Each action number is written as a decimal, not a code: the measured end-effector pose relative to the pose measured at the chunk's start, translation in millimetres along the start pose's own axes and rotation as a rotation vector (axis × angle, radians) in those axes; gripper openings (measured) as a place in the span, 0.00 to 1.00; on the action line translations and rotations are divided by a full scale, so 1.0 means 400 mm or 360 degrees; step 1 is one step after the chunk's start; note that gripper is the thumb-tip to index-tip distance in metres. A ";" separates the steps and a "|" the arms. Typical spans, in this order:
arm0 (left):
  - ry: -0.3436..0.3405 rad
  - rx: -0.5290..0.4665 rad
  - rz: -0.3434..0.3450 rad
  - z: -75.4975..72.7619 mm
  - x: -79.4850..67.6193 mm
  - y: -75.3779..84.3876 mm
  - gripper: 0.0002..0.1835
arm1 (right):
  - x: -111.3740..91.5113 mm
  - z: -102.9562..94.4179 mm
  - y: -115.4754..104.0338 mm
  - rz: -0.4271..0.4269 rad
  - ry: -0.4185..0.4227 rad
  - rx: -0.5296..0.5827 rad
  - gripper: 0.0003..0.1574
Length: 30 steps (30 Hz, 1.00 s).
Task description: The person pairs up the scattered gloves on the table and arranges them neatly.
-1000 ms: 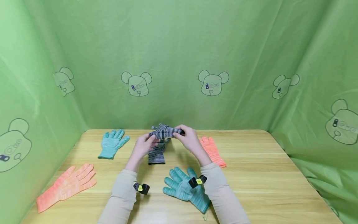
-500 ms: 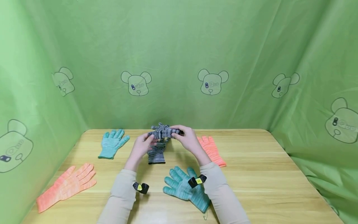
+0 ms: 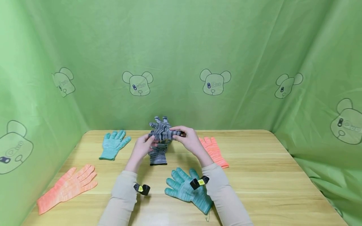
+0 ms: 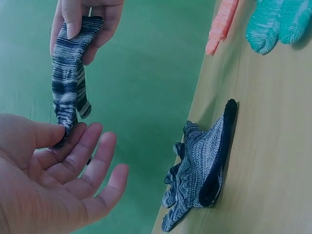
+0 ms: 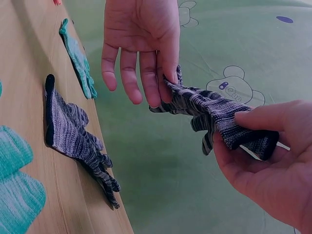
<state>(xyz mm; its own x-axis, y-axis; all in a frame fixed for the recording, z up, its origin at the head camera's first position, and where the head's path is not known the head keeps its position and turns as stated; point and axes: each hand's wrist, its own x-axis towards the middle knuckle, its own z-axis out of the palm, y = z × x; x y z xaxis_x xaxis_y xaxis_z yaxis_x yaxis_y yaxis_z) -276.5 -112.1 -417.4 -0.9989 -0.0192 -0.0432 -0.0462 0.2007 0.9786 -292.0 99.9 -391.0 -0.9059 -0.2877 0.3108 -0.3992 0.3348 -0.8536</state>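
Note:
A black-and-grey striped knit glove (image 3: 161, 128) is held up between both hands over the far side of the table. My left hand (image 3: 143, 147) pinches one end of it between thumb and forefinger, the other fingers loosely spread in the left wrist view. At the cuff end, my right hand (image 3: 189, 139) grips it with the thumb on top, as the right wrist view shows at the dark cuff edge (image 5: 265, 144). Below lies a second striped glove (image 4: 202, 161) on the table, its cuff toward me and its fingers partly hidden in the head view by the held glove.
On the wooden table (image 3: 260, 188) lie a teal glove (image 3: 113, 144) at back left and an orange glove (image 3: 70, 186) at front left. Another teal glove (image 3: 186, 190) lies partly under my right forearm. A second orange glove (image 3: 214, 152) is behind that arm. Green cloth walls (image 3: 175, 56) surround the table.
The held glove's fingers have swung upward and spread out above my hands. Both hands have kept their hold and hardly moved.

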 end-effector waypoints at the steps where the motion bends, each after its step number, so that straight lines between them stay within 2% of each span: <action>1: 0.0003 -0.0006 -0.0004 -0.001 0.000 0.001 0.18 | 0.000 0.000 0.000 -0.0001 -0.0010 0.0016 0.18; 10: 0.0040 -0.0035 0.0009 -0.011 0.014 -0.015 0.17 | 0.003 0.008 0.006 -0.0078 -0.0091 0.0078 0.19; 22: 0.0102 -0.0044 -0.0017 -0.031 0.021 -0.020 0.16 | 0.001 0.027 0.014 -0.0138 -0.0272 -0.0064 0.19; 30: 0.0110 -0.0045 -0.0041 -0.041 0.023 -0.025 0.16 | 0.000 0.035 0.017 -0.0148 -0.0391 0.0009 0.20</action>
<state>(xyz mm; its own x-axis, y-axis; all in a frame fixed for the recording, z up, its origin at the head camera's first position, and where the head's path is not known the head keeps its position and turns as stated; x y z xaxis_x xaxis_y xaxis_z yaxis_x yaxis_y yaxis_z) -285.2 -130.1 -424.2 -0.9942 -0.0918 -0.0554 -0.0706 0.1714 0.9827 -292.6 89.6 -402.7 -0.8034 -0.5267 0.2778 -0.4779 0.2919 -0.8285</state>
